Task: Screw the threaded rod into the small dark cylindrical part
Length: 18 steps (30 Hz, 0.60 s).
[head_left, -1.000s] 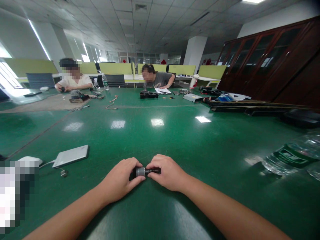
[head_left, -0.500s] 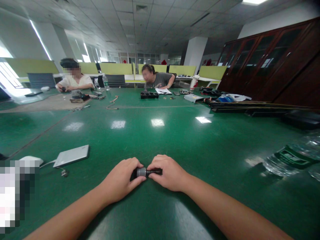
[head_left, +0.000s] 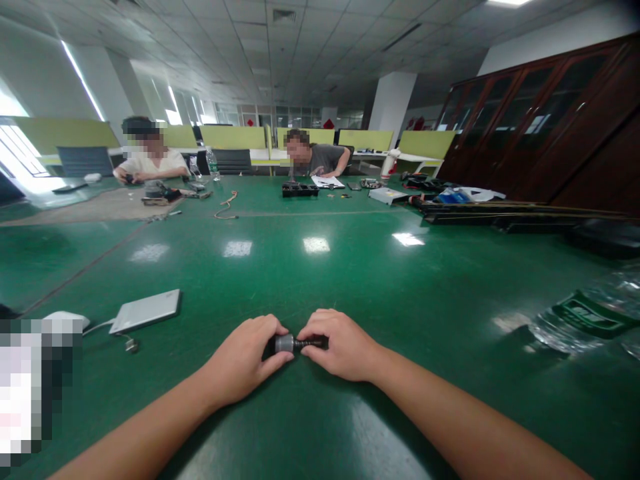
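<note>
My left hand (head_left: 246,357) is closed round a short grey metal cylinder (head_left: 285,343) with a dark end, low over the near side of the green table. A dark ribbed or threaded rod (head_left: 310,341) points out of the cylinder's right side, in line with it. Thumb and fingers of my right hand (head_left: 341,343) close on that rod. The two parts appear to meet between my hands; whether they are joined I cannot tell. My palms hide their outer ends.
On the left lie a silver power bank (head_left: 146,311) and its cable. A large water bottle (head_left: 583,319) lies on the right. Two people sit across the green table (head_left: 280,267), near a black tray (head_left: 300,190). Long black bars (head_left: 500,215) lie at the far right.
The view has shifted very slightly. My right hand and the rod sit a little further right of the cylinder; my left hand keeps its hold.
</note>
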### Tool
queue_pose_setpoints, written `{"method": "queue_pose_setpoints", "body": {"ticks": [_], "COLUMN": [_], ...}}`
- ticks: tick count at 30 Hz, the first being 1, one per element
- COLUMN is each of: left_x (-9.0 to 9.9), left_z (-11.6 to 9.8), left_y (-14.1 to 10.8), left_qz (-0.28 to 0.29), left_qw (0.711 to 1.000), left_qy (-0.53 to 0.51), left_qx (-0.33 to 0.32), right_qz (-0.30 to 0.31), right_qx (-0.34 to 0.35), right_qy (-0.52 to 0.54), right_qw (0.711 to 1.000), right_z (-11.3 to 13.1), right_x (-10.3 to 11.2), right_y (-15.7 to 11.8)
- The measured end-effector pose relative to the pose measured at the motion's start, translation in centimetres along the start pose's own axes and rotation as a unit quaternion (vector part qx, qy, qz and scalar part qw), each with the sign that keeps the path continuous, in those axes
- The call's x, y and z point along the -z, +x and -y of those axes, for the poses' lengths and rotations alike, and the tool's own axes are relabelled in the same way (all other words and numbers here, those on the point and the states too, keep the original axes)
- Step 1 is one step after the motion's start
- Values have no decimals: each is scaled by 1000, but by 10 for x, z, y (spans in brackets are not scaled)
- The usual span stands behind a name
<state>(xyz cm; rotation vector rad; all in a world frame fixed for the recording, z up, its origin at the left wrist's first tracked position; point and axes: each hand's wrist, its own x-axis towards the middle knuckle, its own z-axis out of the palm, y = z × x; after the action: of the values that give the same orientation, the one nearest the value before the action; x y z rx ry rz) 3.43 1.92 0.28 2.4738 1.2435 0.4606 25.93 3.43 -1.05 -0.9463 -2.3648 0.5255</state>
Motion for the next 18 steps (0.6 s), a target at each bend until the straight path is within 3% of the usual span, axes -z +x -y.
{"method": "queue_pose_setpoints", "body": {"ticks": [18], "left_x": [0], "left_z": [1], "left_y": [0], "left_qz": [3], "left_qw": [1000], "left_qy": [2], "left_qx": [1], "right_qz": [14], "right_qx": [1], "right_qy": [1], "right_qw": [1000], "right_z": [-3], "right_x": [5], "right_y": [-3]}}
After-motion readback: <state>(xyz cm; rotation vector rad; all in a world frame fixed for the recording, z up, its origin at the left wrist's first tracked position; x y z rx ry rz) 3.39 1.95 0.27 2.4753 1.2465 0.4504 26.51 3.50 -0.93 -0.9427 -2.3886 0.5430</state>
